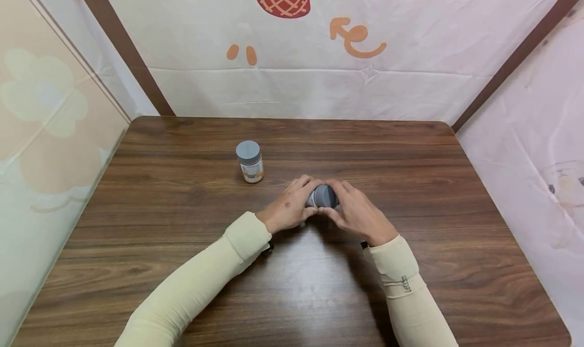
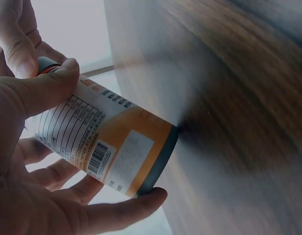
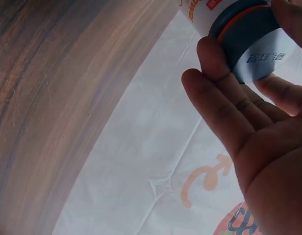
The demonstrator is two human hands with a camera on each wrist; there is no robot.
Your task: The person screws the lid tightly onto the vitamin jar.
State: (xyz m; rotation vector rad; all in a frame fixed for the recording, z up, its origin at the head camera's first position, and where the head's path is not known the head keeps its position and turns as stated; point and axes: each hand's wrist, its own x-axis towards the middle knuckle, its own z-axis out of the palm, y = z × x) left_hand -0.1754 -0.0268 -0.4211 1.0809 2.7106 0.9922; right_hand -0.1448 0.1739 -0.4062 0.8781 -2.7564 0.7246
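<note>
A small jar [image 2: 107,132] with a white and orange label and a dark lid is tilted between both hands, its lid [image 1: 326,196] toward the right. My left hand [image 1: 290,203] grips the body, thumb over the label and fingers beneath. Around the lid curl the thumb and fingers of my right hand [image 1: 358,211]; in the right wrist view the lid [image 3: 254,41] shows printed characters on its top and an orange ring below it. The jar's lower edge is close over the table in the left wrist view.
A second jar [image 1: 251,163] with a grey lid stands upright on the wooden table [image 1: 182,210], behind and left of the hands. White printed cloth [image 1: 310,93] hangs along the table's far edge, with more cloth at both sides.
</note>
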